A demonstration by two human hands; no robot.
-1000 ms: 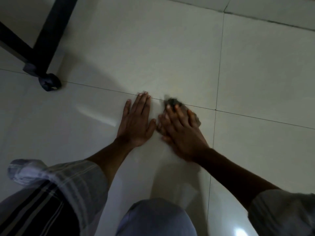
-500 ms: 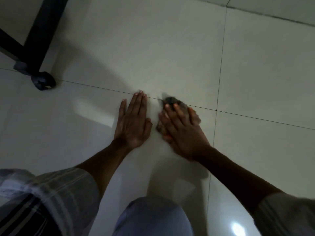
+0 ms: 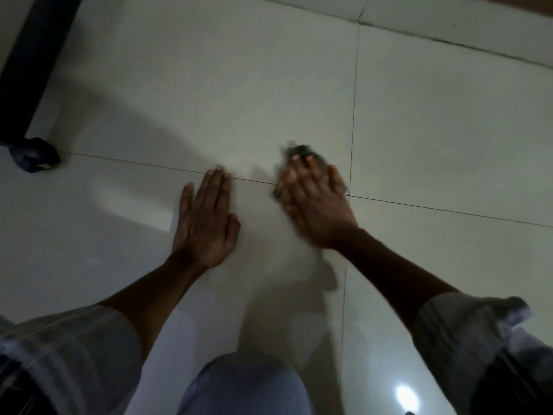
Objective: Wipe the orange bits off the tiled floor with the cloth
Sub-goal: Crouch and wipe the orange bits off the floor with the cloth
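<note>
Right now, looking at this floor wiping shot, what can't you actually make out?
- Cloth: head view, mostly hidden under the right hand; only a dark, motion-blurred edge shows.
- Orange bits: none discernible; dim light and the blurred hand cover that spot.
- Black furniture leg: cut off by the top-left edge.
- Left hand: lies flat on the tiled floor, so nothing under its palm shows.

An indoor room, likely a home: glossy pale tiled floor (image 3: 434, 121) and a dark furniture leg (image 3: 28, 70).

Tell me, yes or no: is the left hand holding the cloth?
No. The left hand lies flat and bare on the floor; the cloth is under the right hand.
</note>
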